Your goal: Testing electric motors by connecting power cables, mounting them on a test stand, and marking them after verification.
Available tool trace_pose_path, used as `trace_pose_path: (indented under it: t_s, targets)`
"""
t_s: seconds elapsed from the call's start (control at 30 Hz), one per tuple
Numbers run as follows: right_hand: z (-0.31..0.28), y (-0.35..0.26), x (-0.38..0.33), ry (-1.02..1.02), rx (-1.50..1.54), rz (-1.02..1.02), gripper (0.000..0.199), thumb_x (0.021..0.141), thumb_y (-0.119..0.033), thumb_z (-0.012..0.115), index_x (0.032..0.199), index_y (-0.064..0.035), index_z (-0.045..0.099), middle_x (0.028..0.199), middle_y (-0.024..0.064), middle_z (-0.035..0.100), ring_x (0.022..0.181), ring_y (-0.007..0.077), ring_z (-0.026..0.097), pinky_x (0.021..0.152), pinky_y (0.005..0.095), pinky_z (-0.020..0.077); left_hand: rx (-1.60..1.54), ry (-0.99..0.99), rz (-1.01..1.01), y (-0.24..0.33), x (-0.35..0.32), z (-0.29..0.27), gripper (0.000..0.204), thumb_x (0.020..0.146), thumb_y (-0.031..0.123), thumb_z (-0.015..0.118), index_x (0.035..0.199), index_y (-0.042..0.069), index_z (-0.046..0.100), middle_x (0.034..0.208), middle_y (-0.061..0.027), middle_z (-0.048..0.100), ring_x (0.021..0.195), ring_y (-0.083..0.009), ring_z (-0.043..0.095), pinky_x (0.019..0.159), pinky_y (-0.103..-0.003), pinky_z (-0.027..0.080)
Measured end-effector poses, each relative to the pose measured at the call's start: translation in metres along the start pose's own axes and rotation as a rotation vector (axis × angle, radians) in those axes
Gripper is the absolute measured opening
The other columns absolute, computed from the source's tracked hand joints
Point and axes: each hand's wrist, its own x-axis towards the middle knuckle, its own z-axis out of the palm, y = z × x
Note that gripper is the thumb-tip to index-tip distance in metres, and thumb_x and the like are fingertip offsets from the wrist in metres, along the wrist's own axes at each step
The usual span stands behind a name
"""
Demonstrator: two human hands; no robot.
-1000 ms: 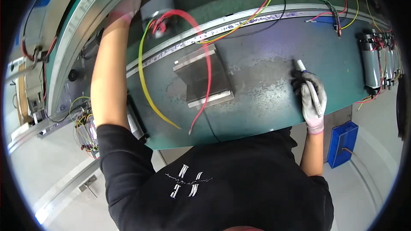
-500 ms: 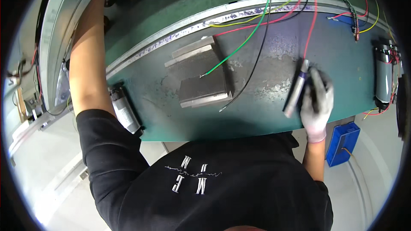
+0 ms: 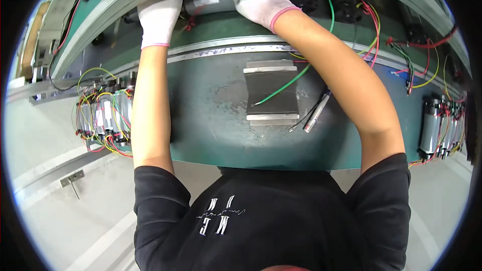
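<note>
Beyond the metal rail at the far side, a grey motor-like cylinder (image 3: pixel 208 1) with a pale label lies crosswise between my hands. My left hand (image 3: pixel 160 17), in a white glove, is closed over its left part, fingertips hidden. At its right end my right hand (image 3: pixel 263 1), gloved too, is closed with the thumb toward the cylinder. On the green table top (image 3: pixel 211 135) sits a metal cradle (image 3: pixel 272 90) with a dark, ribbed middle. A green wire (image 3: pixel 281 89) ends on it. Beside it rests a pen-like tool (image 3: pixel 316 114), pale with a dark band.
Several wired grey cylinders (image 3: pixel 108 115) are grouped at the left, and more cylinders (image 3: pixel 439 128) stand at the right edge. A metal frame bar (image 3: pixel 100 15) arches over the far side. Coloured wires (image 3: pixel 374 25) hang at the far right.
My right hand has left the pen-like tool and reached over the rail to the cylinder. My left hand has come into view from the far left. The view has shifted.
</note>
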Motion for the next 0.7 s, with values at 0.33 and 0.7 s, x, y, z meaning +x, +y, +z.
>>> trace_pose_path:
  t_s: [0.33, 0.7]
  targets:
    - [0.058, 0.045, 0.019, -0.100, 0.348, 0.203, 0.051, 0.107, -0.047, 0.059, 0.136, -0.0069, 0.069, 0.121, 0.0225, 0.076, 0.113, 0.0406, 0.072, 0.106, 0.0433, 0.0541, -0.722, -0.190, -0.231, 0.007, -0.051, 0.010, 0.037, 0.108, 0.024, 0.056, 0.141, 0.013, 0.068, 0.138, -0.0232, 0.069, 0.128, -0.0449, 0.066, 0.111, -0.048, 0.052]
    - [0.009, 0.035, 0.008, -0.318, 0.749, 0.113, 0.089, 0.098, -0.062, 0.070, 0.146, 0.0116, 0.059, 0.142, 0.0269, 0.069, 0.132, 0.0333, 0.065, 0.112, 0.0376, 0.0478, -0.777, -0.058, -0.393, -0.015, -0.098, 0.067, 0.041, 0.112, 0.034, 0.050, 0.134, 0.006, 0.070, 0.138, -0.0236, 0.068, 0.122, -0.0436, 0.066, 0.105, -0.049, 0.053]
